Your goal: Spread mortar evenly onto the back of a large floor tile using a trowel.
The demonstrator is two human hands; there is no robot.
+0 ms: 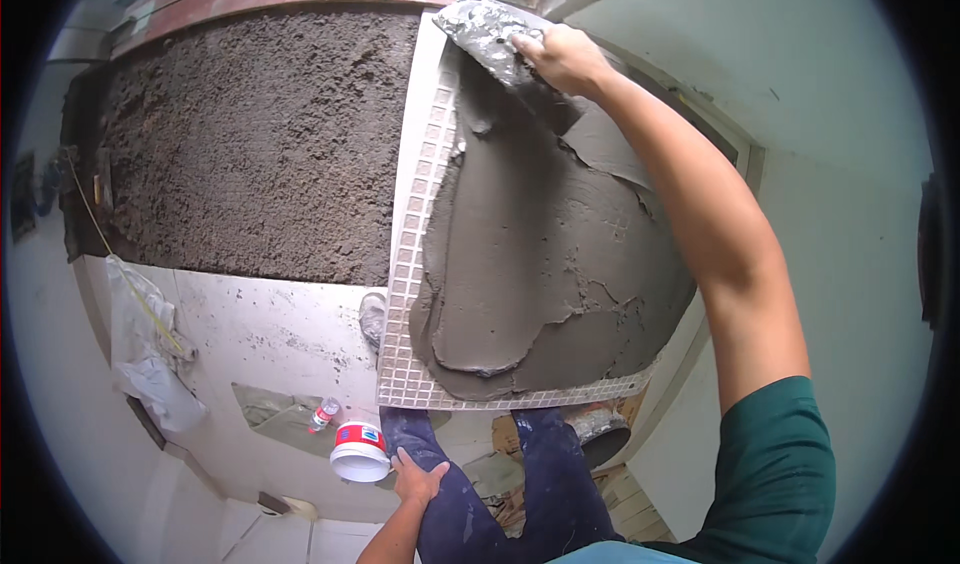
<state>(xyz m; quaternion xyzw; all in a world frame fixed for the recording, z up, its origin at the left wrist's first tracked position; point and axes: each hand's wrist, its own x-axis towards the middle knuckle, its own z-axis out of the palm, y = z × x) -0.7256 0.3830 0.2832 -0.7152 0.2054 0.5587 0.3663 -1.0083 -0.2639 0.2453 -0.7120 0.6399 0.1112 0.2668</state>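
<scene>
My right hand (560, 59) grips a mortar-coated metal trowel (472, 26) at the top end of a large tile (414, 234), whose gridded back shows along its left and lower edges. Grey mortar (510, 244) is spread over most of that back, with ridges and small cracks. My left hand (419, 475) lies on my left thigh, fingers apart and holding nothing, beside a white bucket (356, 464) with a red band. The handle of the trowel is mostly hidden by my fingers.
A rough grey mortar bed (250, 144) fills the upper left. A white plastic bag (160, 394), a yellow line, a clear bottle (324, 413) and a glass-like sheet (265, 416) are at the lower left. A dark bucket (603, 441) is beside my right leg; white walls (840, 244) border the right.
</scene>
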